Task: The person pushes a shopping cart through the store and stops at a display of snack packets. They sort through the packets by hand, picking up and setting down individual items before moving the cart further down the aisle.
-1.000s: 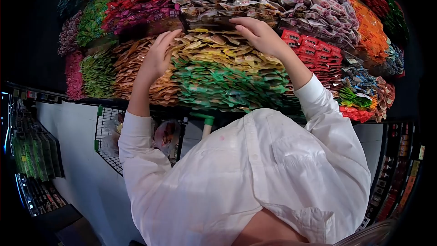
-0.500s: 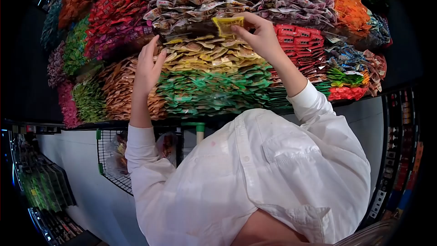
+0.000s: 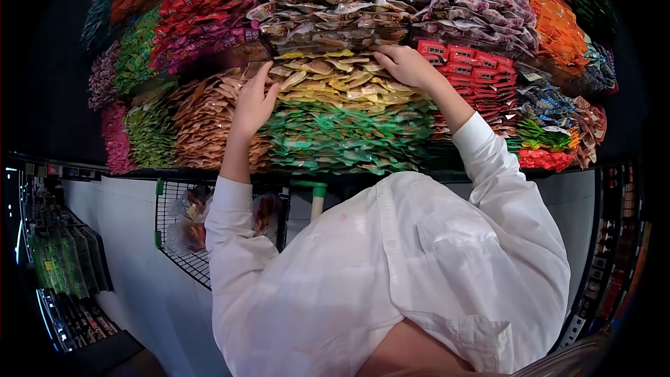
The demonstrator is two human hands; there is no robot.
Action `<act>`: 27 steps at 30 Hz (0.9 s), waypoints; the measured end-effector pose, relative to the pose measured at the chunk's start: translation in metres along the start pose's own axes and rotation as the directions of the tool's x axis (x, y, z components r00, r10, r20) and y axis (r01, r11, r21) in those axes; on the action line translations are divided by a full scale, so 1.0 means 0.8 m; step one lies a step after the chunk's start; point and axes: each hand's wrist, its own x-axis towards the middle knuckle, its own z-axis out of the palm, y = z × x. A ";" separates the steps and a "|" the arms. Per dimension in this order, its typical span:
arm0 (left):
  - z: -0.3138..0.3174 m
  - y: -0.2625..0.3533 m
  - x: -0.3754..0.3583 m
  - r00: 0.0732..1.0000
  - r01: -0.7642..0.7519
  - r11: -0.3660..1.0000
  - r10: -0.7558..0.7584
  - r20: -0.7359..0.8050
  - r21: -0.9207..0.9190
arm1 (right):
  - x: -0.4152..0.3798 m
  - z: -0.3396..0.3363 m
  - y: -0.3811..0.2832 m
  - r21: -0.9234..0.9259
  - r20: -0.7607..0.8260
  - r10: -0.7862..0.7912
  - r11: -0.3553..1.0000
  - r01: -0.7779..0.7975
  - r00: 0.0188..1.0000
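The yellow snack packets (image 3: 335,84) lie in dense overlapping rows in the middle of the display. At their back right edge is my right hand (image 3: 408,68), its fingertips touching or just over the packets. Finger and thumb point left with a small gap, and no packet shows between them. My left hand (image 3: 255,101) is open, thumb apart from the fingers, at the border between the yellow packets and the orange-brown packets (image 3: 206,108). Green packets (image 3: 349,132) fill the rows in front. Right of my right hand are red packets (image 3: 467,63) in stacked columns.
White-and-purple packets (image 3: 335,0) rise behind a clear divider. Red packets (image 3: 206,3) and orange packets (image 3: 551,21) flank them. Below the display's front edge is a wire cart (image 3: 181,237) with green corners, holding bagged goods. Shelves (image 3: 63,258) stand at lower left.
My right hand has lowered to the yellow rows, and the yellow packet it held up is no longer distinguishable. The view has shifted, so the display sits further right and higher.
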 end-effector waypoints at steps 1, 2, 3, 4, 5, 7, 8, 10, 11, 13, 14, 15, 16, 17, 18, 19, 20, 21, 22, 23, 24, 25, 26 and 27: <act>-0.004 0.003 0.001 0.999 0.006 1.000 -0.006 0.038 0.000 | 0.000 0.002 -0.001 -0.012 0.093 0.000 1.000 0.001 0.996; -0.003 0.002 0.002 0.999 0.011 1.000 -0.011 0.035 0.000 | 0.000 0.003 -0.002 -0.026 0.185 0.001 1.000 0.004 0.983; -0.003 0.001 0.004 0.999 0.031 0.998 -0.028 0.044 -0.061 | 0.002 0.003 0.001 -0.024 0.189 -0.004 1.000 0.008 0.982; -0.002 0.001 0.004 0.997 0.051 0.991 -0.044 0.056 -0.121 | 0.006 0.003 0.005 -0.007 0.215 0.022 1.000 -0.021 0.976; -0.003 0.002 0.004 0.997 0.056 0.991 -0.050 0.057 -0.120 | 0.009 0.003 0.008 0.009 0.242 0.048 0.999 -0.052 0.969; -0.007 0.009 0.006 0.998 0.058 0.973 -0.048 0.049 -0.223 | 0.010 -0.004 0.004 0.104 0.316 0.074 0.988 -0.112 0.946; -0.008 0.012 0.008 0.998 0.059 0.973 -0.049 0.049 -0.222 | 0.011 -0.003 0.005 0.105 0.316 0.073 0.988 -0.112 0.946; -0.007 0.017 0.012 0.998 0.060 0.918 -0.068 -0.007 -0.392 | 0.011 0.003 0.009 0.125 0.305 0.067 0.986 -0.109 0.950; -0.002 0.008 0.019 0.998 0.062 0.918 -0.069 -0.004 -0.393 | 0.010 0.006 0.011 0.125 0.307 0.069 0.986 -0.112 0.949; 0.008 -0.013 0.040 1.000 -0.021 1.000 0.021 -0.005 0.014 | 0.012 0.009 0.014 0.141 0.287 0.079 0.982 -0.123 0.955; 0.012 -0.017 0.048 1.000 -0.020 1.000 0.020 -0.005 0.012 | 0.013 0.010 0.016 0.140 0.288 0.078 0.983 -0.123 0.954; 0.013 -0.013 0.053 0.996 -0.059 0.995 0.064 -0.056 0.078 | 0.014 0.008 0.015 0.134 0.291 0.060 0.986 -0.103 0.955; 0.013 -0.009 0.057 0.988 -0.096 0.985 0.111 -0.104 0.146 | 0.015 0.007 0.014 0.129 0.293 0.041 0.988 -0.082 0.955; 0.011 -0.007 0.060 0.988 -0.096 0.985 0.112 -0.105 0.146 | 0.015 0.005 0.014 0.128 0.293 0.040 0.988 -0.081 0.955; 0.001 0.004 0.063 1.000 0.018 0.999 -0.018 0.003 -0.042 | 0.014 -0.003 0.004 0.131 0.334 0.056 0.986 -0.105 0.941; -0.003 0.011 0.065 0.983 0.152 0.965 -0.125 0.134 -0.214 | 0.013 -0.009 -0.005 0.132 0.376 0.073 0.982 -0.131 0.924; -0.004 0.010 0.069 0.983 0.149 0.965 -0.121 0.137 -0.216 | 0.013 -0.011 -0.010 0.130 0.375 0.078 0.982 -0.136 0.924; -0.006 0.007 0.074 0.973 0.177 0.970 -0.146 0.181 -0.166 | 0.014 -0.012 -0.014 0.094 0.402 0.098 0.985 -0.148 0.910; -0.007 0.005 0.081 0.960 0.200 0.973 -0.172 0.221 -0.114 | 0.016 -0.013 -0.020 0.058 0.427 0.119 0.986 -0.158 0.897; -0.005 0.004 0.086 0.961 0.195 0.974 -0.166 0.222 -0.116 | 0.016 -0.014 -0.028 0.061 0.437 0.143 0.980 -0.188 0.888; 0.001 0.000 0.090 0.975 0.095 0.993 -0.079 0.209 -0.067 | 0.018 -0.008 -0.023 0.035 0.413 0.093 0.992 -0.117 0.906; 0.007 -0.004 0.092 0.980 -0.002 1.000 0.005 0.199 -0.018 | 0.019 -0.004 -0.019 0.038 0.394 0.073 0.995 -0.095 0.916; 0.013 -0.009 0.095 0.977 -0.095 0.995 0.088 0.194 0.032 | 0.020 0.000 -0.015 0.041 0.376 0.052 0.997 -0.072 0.925; 0.014 -0.009 0.097 0.962 -0.066 0.997 0.056 0.267 0.031 | 0.020 0.006 -0.009 0.040 0.379 0.050 0.997 -0.070 0.924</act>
